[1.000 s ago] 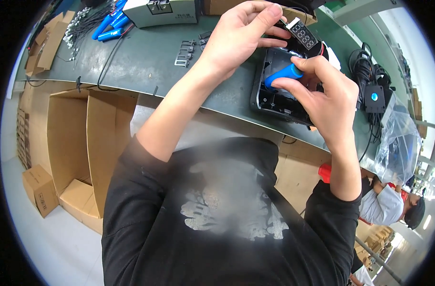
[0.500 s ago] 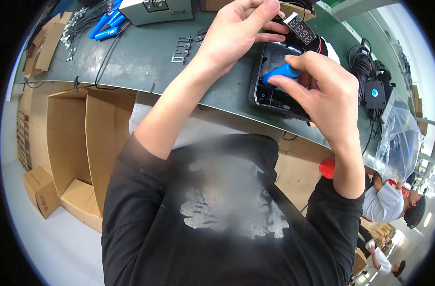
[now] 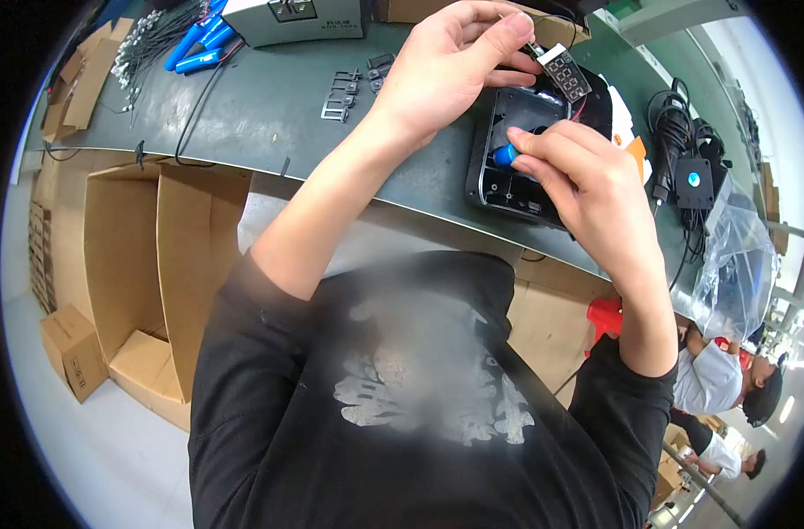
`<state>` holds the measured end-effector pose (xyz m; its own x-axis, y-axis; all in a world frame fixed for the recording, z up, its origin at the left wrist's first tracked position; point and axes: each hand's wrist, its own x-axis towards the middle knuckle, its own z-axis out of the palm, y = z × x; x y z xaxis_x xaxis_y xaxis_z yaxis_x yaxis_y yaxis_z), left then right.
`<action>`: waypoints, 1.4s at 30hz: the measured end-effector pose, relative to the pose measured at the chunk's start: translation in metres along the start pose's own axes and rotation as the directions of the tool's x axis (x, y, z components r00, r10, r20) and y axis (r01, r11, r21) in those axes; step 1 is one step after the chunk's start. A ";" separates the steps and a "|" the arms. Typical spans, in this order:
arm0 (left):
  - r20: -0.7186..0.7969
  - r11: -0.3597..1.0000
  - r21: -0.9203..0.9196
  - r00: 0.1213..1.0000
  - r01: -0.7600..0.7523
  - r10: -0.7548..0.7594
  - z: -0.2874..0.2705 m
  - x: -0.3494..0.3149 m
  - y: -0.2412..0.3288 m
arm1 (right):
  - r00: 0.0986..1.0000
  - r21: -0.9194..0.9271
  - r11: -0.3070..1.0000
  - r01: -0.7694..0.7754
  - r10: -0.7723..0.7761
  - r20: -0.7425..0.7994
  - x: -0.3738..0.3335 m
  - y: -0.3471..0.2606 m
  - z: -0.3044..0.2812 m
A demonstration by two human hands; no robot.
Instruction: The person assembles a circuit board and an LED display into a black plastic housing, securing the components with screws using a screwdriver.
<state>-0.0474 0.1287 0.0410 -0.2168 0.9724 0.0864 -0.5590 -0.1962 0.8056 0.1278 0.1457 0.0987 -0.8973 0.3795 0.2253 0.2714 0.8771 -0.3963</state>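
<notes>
Blue cylinder (image 3: 506,156) pinched at its fingertips, the right hand (image 3: 589,172) hovers over the open black case (image 3: 479,172) on the table (image 3: 252,110); the left hand (image 3: 444,69) appears to grip the end of a display (image 3: 567,74), likely to keep it clear of the interior. Farther left, more cylinders (image 3: 198,61) lie near a grey box (image 3: 298,26), seemingly within reach.

Right grip (image 3: 587,181) pinching blue cylinder (image 3: 505,157) over black housing (image 3: 476,181), left grip (image 3: 446,75) holding digit display (image 3: 567,75), green bench (image 3: 243,132) beneath

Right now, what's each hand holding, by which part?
Left hand: digit display, apparently by its upper-left end. Right hand: blue cylinder, pinched near its exposed left end.
</notes>
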 end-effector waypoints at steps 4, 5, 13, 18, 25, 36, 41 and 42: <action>-0.010 1.000 0.026 1.000 0.001 -0.001 0.003 0.000 0.001 | 1.000 -0.025 0.999 -0.031 0.031 0.003 0.000 -0.002 0.003; -0.021 0.998 0.055 1.000 0.006 -0.005 0.004 0.000 0.002 | 1.000 -0.031 0.999 -0.031 0.031 0.003 0.000 -0.002 0.004; 0.073 0.962 0.250 0.993 -0.106 0.091 0.006 -0.005 0.004 | 0.994 0.050 0.998 -0.041 0.046 -0.103 -0.007 0.002 0.010; 0.055 0.957 0.281 0.997 -0.069 0.056 0.011 -0.010 0.012 | 0.994 0.007 0.999 -0.037 0.038 -0.101 -0.013 0.004 0.013; 0.158 0.939 0.288 0.976 -0.188 0.147 0.014 -0.011 0.009 | 0.897 0.004 0.998 0.061 -0.053 -0.438 -0.033 0.003 -0.011; 0.655 -0.080 0.745 0.704 -0.662 0.276 0.054 -0.014 0.022 | 0.826 0.173 0.973 -0.156 0.224 -0.518 -0.072 0.018 -0.013; 0.668 -0.211 0.744 0.709 -0.633 0.228 0.052 -0.005 0.013 | 0.815 0.199 0.963 -0.181 0.260 -0.518 -0.081 0.022 -0.007; 0.659 -0.224 0.751 0.724 -0.621 0.203 0.053 -0.003 0.012 | 0.818 0.205 0.962 -0.182 0.264 -0.512 -0.082 0.023 -0.006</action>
<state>-0.0112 0.1300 0.0814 0.2566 0.7477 0.6125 0.8611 -0.4647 0.2064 0.2101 0.1366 0.0764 -0.4838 0.6922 0.5356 0.3527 0.7143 -0.6045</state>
